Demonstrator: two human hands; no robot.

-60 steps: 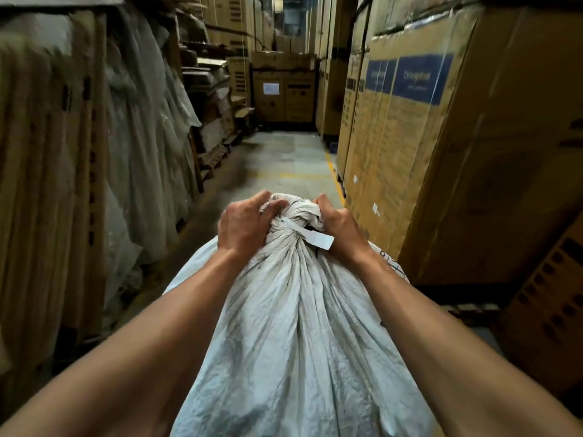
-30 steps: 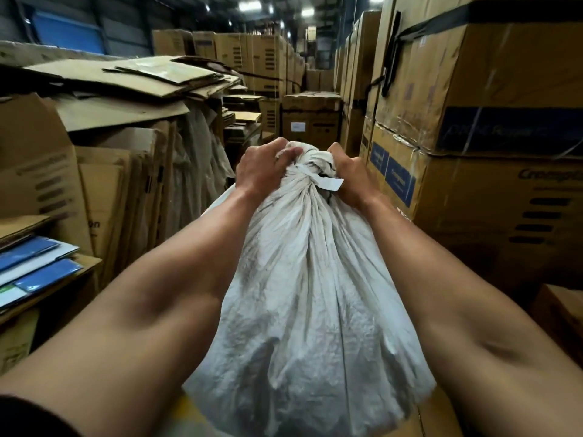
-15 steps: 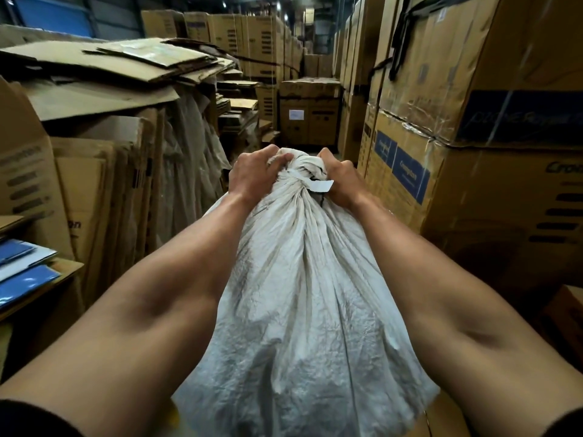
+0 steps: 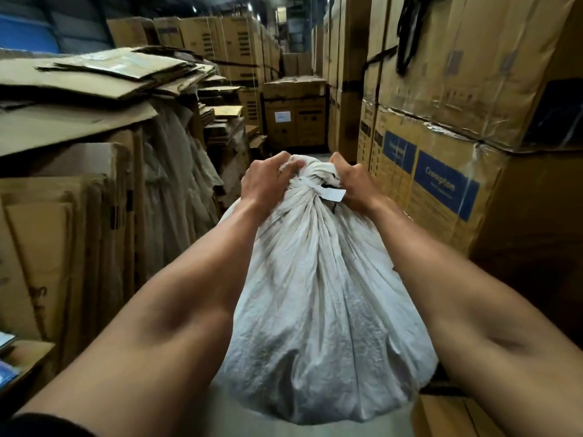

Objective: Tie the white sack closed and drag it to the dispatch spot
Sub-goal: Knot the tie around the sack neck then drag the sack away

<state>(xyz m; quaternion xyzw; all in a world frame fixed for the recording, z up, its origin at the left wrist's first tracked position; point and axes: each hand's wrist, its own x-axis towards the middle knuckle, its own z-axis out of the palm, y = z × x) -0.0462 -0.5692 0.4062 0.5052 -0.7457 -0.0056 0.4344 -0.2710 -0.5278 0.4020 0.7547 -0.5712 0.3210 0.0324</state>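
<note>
A full white woven sack [image 4: 318, 310] fills the middle of the head view, its neck gathered and bound by a white strip [image 4: 328, 192] whose loose end sticks out to the right. My left hand [image 4: 263, 181] grips the bunched top from the left. My right hand [image 4: 355, 184] grips it from the right. Both arms stretch forward along the sack's sides. The sack's rounded bottom hangs just above the grey floor [image 4: 252, 421] or rests on it; I cannot tell which.
A narrow aisle runs ahead. Stacked cardboard cartons [image 4: 441, 152] with blue labels wall the right side. Flattened cardboard [image 4: 94, 77] and plastic-wrapped sheets [image 4: 176, 184] pile up on the left. A carton stack [image 4: 295, 111] blocks the aisle's far end. A low carton [image 4: 451, 417] sits at bottom right.
The view rose from the floor to the aisle while both hands kept their hold on the sack's tied neck. The sack came up and closer between my arms.
</note>
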